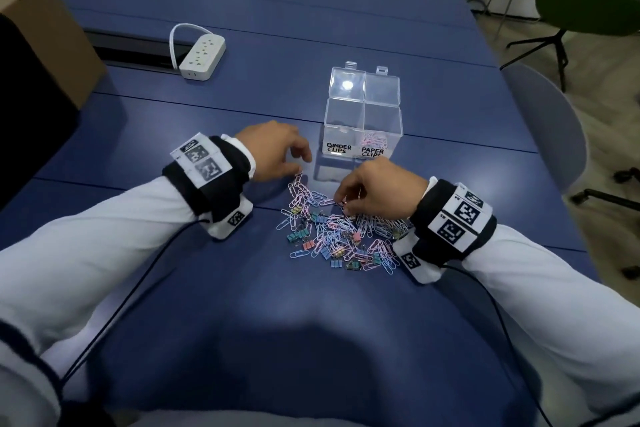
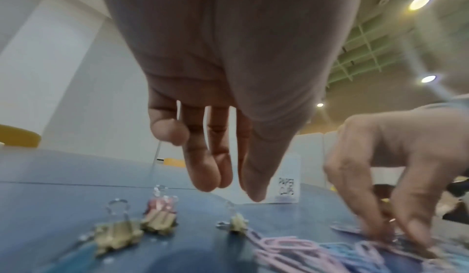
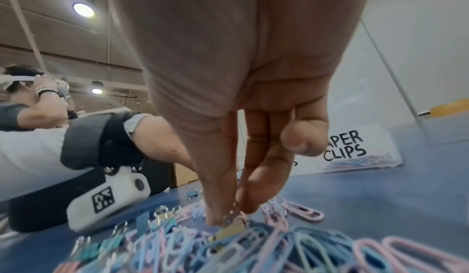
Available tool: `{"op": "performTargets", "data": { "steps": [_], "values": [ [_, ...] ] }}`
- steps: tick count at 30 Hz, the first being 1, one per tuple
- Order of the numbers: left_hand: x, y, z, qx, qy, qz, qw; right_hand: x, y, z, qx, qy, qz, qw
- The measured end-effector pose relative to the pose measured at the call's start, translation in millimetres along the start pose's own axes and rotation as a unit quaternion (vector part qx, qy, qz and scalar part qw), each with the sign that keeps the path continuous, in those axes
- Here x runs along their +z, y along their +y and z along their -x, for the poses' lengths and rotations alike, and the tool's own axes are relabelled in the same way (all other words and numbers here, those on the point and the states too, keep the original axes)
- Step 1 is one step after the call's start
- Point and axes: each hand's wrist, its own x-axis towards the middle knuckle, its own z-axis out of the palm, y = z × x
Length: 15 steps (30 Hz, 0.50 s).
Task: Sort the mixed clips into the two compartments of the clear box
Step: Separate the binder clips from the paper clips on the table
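A pile of mixed clips (image 1: 339,236), pastel paper clips and small binder clips, lies on the blue table. Behind it stands the clear box (image 1: 363,107), lids open, labelled BINDER CLIPS on the left and PAPER CLIPS on the right. The right compartment holds paper clips (image 1: 374,140); the left looks empty. My right hand (image 1: 343,205) reaches into the pile's far edge, where its thumb and forefinger (image 3: 228,214) pinch the wire handle of a yellowish binder clip (image 3: 232,230). My left hand (image 1: 302,163) hovers at the pile's far left corner, fingers (image 2: 210,177) hanging relaxed, holding nothing.
A white power strip (image 1: 202,57) lies at the back left beside a cable slot. A cardboard box (image 1: 45,35) stands at the left edge. Chairs (image 1: 547,135) surround the table's right side. Another person (image 3: 25,101) sits far off in the right wrist view.
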Motion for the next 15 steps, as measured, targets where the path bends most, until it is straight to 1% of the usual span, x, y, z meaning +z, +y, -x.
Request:
{"op": "performTargets", "data": {
  "steps": [5,8,10,13,15],
  "values": [
    [-4,-9,-10,-0.034,-0.041,-0.022,0.998,-11,-7,-11,0.002,0.062,-0.046,0.997],
    [-9,-17,-10,-0.071,-0.032,-0.03,0.996,-13,-13,-29,0.012,0.075,-0.068,0.995],
    [-11,-20,-7,-0.082,-0.01,-0.041,0.996,-12,-16,-41,0.024,0.083,-0.07,0.994],
    [-11,-14,5,-0.066,0.019,-0.05,0.996,-8,-18,-51,0.037,0.093,-0.07,0.993],
    [-11,-6,16,-0.031,0.011,-0.041,0.999,-10,-18,-44,0.027,0.095,-0.063,0.993]
  ]
}}
